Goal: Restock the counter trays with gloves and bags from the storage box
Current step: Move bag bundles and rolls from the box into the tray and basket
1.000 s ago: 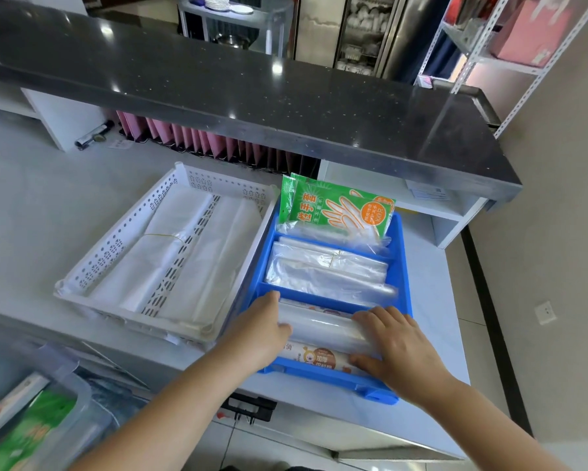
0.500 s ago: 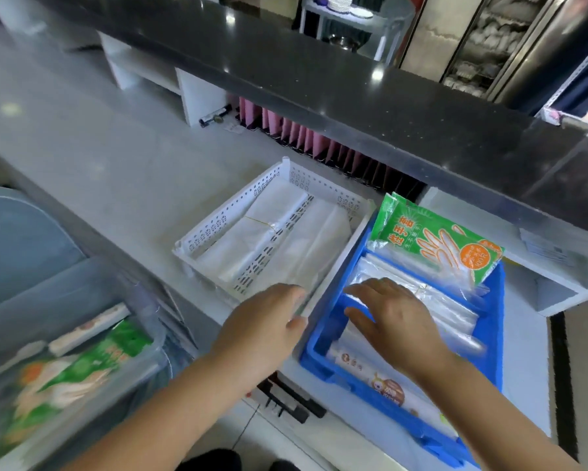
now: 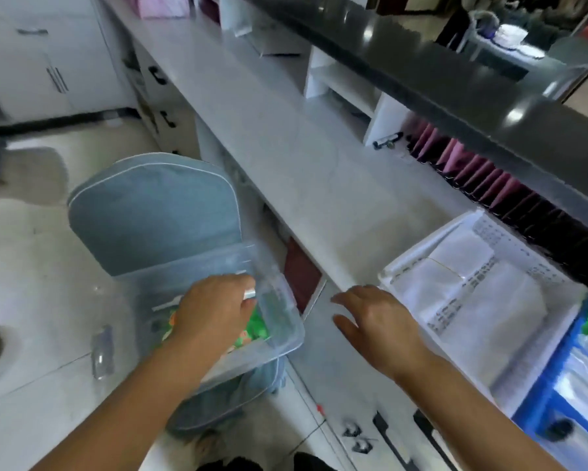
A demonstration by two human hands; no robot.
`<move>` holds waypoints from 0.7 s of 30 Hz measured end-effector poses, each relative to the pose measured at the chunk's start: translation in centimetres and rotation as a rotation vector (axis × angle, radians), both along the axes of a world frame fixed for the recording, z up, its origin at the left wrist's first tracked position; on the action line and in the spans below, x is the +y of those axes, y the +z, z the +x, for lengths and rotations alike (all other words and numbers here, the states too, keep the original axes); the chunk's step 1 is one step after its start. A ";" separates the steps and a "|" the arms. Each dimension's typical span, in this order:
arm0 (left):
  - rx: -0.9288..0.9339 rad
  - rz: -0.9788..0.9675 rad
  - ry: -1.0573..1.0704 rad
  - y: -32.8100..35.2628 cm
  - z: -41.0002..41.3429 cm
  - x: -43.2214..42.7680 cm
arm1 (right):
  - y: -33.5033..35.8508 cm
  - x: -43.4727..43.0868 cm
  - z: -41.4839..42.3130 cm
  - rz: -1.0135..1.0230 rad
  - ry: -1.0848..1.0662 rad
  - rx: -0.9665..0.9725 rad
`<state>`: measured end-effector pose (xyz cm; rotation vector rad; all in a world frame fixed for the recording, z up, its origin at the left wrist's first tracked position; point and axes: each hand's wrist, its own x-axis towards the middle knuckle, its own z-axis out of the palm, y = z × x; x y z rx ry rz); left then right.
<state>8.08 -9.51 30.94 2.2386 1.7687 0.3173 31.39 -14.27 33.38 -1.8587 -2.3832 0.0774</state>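
My left hand (image 3: 214, 311) is sitting inside the clear storage box (image 3: 286, 321) on the blue chair (image 3: 150, 212), over green glove packs (image 3: 257, 329); blur is hiding whether it is gripping anything. My right hand (image 3: 377, 321) is hovering, fingers spread, over the counter (image 3: 303, 158) edge beside the white tray (image 3: 398, 263) of bags (image 3: 455, 294), near the blue tray (image 3: 537, 396).

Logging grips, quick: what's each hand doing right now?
Left hand: inside the clear plastic storage box, grip cannot be told.
Right hand: open, holding nothing.
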 end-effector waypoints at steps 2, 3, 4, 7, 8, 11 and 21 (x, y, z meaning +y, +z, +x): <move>0.005 -0.039 0.083 -1.6 -4.6 1.3 | -1.8 2.1 -3.6 -0.054 0.036 0.015; -0.007 -0.055 0.122 -2.4 -6.7 1.8 | -2.9 3.0 -5.2 -0.084 0.058 0.027; -0.019 -0.074 0.158 -3.1 -8.7 2.1 | -4.0 3.9 -6.7 -0.120 0.076 0.037; -0.007 -0.141 0.228 -5.3 -13.3 2.7 | -7.2 6.1 -10.2 -0.221 0.113 0.030; -0.010 -0.169 0.245 -6.1 -14.5 2.7 | -8.2 6.7 -11.2 -0.252 0.120 0.029; -0.023 -0.239 0.278 -8.6 -16.9 2.6 | -11.6 8.2 -13.4 -0.367 0.129 0.041; 0.013 -0.631 0.332 -20.6 -18.6 1.4 | -26.6 12.5 -16.4 -0.790 0.175 -0.058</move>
